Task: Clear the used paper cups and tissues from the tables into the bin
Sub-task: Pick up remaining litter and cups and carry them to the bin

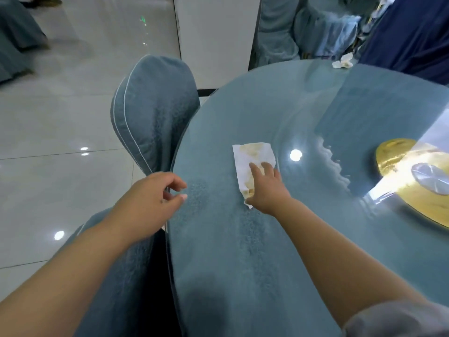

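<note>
R. hand (263, 188) is extended fwd, fingers (254, 170) laid straight & flat on stained tissue (252, 154) on counter (230, 251). L. hand (155, 193) is held at counter edge, fingers loosely curled, nothing gripped.

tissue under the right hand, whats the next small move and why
Probably curl the fingers of the right hand to gather the tissue and lift it. The hand lies on it with its fingers fairly straight, not yet gripping, and the stained tissue is flat on the table. The left hand holds nothing.
</note>
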The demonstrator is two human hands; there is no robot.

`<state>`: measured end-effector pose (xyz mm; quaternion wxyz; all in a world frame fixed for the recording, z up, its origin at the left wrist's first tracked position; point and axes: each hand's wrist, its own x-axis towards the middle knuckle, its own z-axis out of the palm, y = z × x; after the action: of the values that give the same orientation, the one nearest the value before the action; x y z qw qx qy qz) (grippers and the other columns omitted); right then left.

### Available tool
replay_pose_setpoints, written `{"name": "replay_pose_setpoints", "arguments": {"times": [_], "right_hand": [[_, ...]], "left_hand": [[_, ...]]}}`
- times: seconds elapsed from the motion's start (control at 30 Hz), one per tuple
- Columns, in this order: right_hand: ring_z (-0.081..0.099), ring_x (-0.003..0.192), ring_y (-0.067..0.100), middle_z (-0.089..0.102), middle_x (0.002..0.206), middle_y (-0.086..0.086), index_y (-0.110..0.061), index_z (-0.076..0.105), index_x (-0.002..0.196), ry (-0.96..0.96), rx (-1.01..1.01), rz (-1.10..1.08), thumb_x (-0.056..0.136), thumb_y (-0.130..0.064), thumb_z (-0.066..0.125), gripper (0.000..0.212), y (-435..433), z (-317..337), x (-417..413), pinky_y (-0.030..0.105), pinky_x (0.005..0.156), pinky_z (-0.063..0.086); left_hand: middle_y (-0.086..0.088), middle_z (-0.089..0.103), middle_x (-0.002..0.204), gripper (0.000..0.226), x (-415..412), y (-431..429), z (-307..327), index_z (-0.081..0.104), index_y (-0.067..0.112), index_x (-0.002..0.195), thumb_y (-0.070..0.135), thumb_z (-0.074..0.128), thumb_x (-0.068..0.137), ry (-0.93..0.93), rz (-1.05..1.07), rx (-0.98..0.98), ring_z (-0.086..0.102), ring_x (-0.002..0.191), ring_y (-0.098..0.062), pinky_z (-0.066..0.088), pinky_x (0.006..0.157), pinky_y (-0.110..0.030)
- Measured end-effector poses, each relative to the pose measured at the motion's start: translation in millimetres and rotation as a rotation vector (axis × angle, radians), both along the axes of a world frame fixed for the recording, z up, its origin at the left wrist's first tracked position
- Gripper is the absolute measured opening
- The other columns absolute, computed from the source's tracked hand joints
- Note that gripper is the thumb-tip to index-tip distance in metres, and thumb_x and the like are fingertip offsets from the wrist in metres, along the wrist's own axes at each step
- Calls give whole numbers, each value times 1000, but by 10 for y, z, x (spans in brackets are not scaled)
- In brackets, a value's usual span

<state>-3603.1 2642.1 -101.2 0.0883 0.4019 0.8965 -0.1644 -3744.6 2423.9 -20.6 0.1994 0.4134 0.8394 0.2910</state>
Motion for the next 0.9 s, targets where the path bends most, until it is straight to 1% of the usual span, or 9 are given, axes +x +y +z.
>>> {"name": "replay_pose_setpoints", "arguments": {"times": [0.07, 0.17, 0.27, 0.37, 0.47, 0.6, 0.7, 0.8, 0.9], "right_hand": [[-4, 144, 36, -10, 158, 7, -28, -2, 151, -81, 30, 43, 80, -27, 69, 101, 166, -112, -159, 45, 116, 15], [-17, 144, 37, -25, 157, 3, -36, -12, 150, -173, -8, 34, 81, -27, 66, 104, 337, -263, -317, 49, 116, 6], [-18, 144, 37, -26, 157, 1, -39, -12, 149, -205, -103, -6, 84, -30, 55, 93, 408, -382, -372, 52, 116, 4], [-10, 146, 35, -14, 160, -3, -41, 1, 150, -214, -125, 16, 90, -36, 43, 73, 386, -428, -346, 51, 116, 6], [11, 142, 35, 7, 159, -4, -39, 15, 149, -185, -59, 56, 95, -33, 41, 60, 293, -394, -270, 50, 112, 19], [35, 125, 30, 34, 142, -1, -32, 38, 141, -132, 14, 100, 94, -19, 49, 50, 42, -356, -48, 41, 92, 40], [46, 116, 31, 40, 133, 3, -22, 50, 132, -105, -80, 68, 91, -19, 58, 42, -182, -313, 139, 40, 90, 47], [52, 109, 31, 45, 129, 8, -17, 51, 127, -64, -121, 45, 94, -15, 51, 33, -402, -182, 237, 37, 91, 47], [53, 104, 29, 47, 125, 7, -19, 50, 125, -2, -56, 42, 93, -14, 49, 32, -608, -16, 270, 37, 86, 49]], "left_hand": [[13, 59, 100, 10, -112, 91, -98, 63, 26, 98, 24, 63, 88, 3, -4, -20, 58, 86, -3, 45, 75, -17], [14, 59, 101, 10, -213, 170, -251, 62, 27, 98, 26, 62, 89, 1, -16, -62, 57, 86, 0, 44, 74, -15], [17, 58, 102, 9, -243, 212, -355, 61, 28, 98, 25, 62, 89, -22, -14, -70, 57, 87, 3, 43, 72, -12], [19, 57, 103, 9, -246, 224, -401, 61, 30, 98, 26, 62, 89, -47, -15, -73, 57, 88, 3, 44, 73, -15], [19, 57, 103, 9, -216, 216, -382, 61, 30, 97, 26, 62, 89, -64, -13, -58, 57, 88, 2, 46, 74, -17], [20, 57, 102, 8, -94, 154, -270, 60, 32, 95, 27, 63, 89, -74, -40, -20, 57, 87, 2, 42, 70, -13], [21, 57, 101, 9, 10, 23, -138, 60, 34, 93, 26, 63, 89, -78, -64, 11, 57, 85, 4, 41, 69, -11], [20, 57, 100, 9, 63, -150, 9, 59, 35, 92, 26, 62, 89, -64, -78, 35, 57, 84, 4, 40, 67, -10], [18, 58, 101, 8, 61, -369, 172, 61, 30, 96, 26, 62, 89, -32, -88, 52, 58, 86, 2, 40, 66, -7]]}}
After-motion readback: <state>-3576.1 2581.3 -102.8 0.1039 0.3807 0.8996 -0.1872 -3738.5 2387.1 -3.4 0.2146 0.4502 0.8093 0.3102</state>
